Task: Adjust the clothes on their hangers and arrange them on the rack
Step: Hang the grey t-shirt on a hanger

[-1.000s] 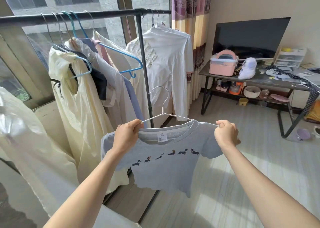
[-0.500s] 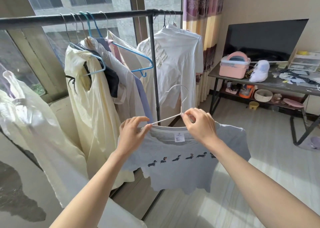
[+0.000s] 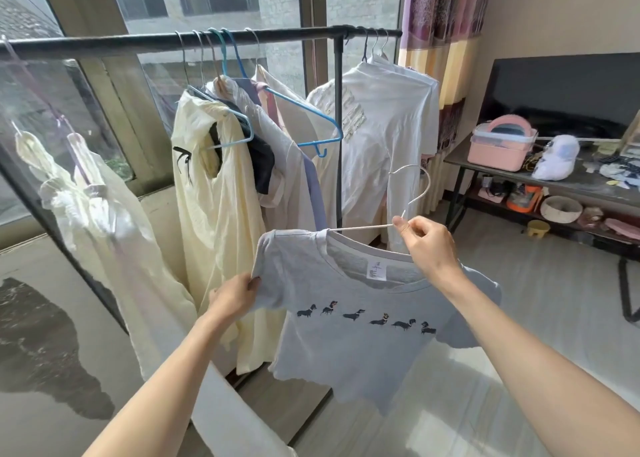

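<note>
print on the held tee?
Row of small dark dachshunds on the light grey tee; head view.

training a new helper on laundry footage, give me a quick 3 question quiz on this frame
1. True or false: the grey t-shirt already hangs on the rack.
2. What does the right hand hold?
A. the white wire hanger
B. the blue hanger
C. the curtain
3. Fill in: the left hand pinches the t-shirt's ____.

Key
1. False: it is held in the air below the bar, the hanger's hook free.
2. A, at the base of the hook.
3. Sleeve, on the person's left side.
</note>
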`<action>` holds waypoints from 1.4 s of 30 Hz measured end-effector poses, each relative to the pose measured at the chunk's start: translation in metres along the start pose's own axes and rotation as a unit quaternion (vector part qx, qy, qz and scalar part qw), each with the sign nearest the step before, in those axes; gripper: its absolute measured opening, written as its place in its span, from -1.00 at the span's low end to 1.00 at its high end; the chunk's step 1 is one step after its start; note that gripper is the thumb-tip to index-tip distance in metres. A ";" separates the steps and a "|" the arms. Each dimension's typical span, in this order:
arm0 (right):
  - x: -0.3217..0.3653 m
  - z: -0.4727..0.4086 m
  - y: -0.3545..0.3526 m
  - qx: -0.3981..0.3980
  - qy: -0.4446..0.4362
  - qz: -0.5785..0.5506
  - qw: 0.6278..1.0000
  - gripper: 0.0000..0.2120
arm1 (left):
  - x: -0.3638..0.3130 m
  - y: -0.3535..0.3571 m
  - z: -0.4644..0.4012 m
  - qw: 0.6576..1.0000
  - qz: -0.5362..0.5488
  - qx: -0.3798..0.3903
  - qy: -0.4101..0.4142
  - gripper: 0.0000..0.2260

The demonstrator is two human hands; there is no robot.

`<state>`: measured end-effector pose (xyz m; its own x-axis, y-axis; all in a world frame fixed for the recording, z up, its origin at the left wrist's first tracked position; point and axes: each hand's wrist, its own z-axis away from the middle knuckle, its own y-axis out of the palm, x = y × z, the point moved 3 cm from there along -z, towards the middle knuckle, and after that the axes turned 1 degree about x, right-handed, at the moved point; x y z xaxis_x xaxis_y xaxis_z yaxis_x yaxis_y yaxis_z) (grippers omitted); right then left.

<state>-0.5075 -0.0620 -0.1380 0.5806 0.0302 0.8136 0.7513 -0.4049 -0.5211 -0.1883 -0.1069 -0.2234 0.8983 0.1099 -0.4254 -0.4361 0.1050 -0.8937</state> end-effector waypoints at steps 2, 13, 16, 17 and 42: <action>0.014 -0.001 0.012 0.034 -0.016 0.022 0.999 -0.59 | 0.011 -0.001 -0.003 0.987 -0.118 0.107 -0.030 -0.65; 0.137 0.000 0.091 0.250 -0.099 0.026 0.963 -0.80 | -0.042 -0.157 0.023 0.917 -0.393 -0.071 -0.003 -0.70; 0.184 -0.005 0.113 0.269 -0.117 0.020 0.956 -0.81 | -0.036 -0.201 0.032 0.914 -0.386 -0.124 0.001 -0.70; 0.201 -0.007 0.121 0.276 -0.118 0.015 0.954 -0.80 | -0.031 -0.216 0.035 0.913 -0.384 -0.136 -0.004 -0.70; 0.383 -0.044 0.237 0.291 -0.156 -0.127 0.935 -0.61 | 0.053 -0.266 0.030 0.946 -0.183 -0.265 0.042 -0.53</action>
<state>-0.1207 -0.1869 0.0618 0.3555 0.3591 0.8630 0.8684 0.2147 -0.4470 -0.0265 -0.0991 -0.0038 0.9947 0.0809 -0.0631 -0.0264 -0.3923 -0.9194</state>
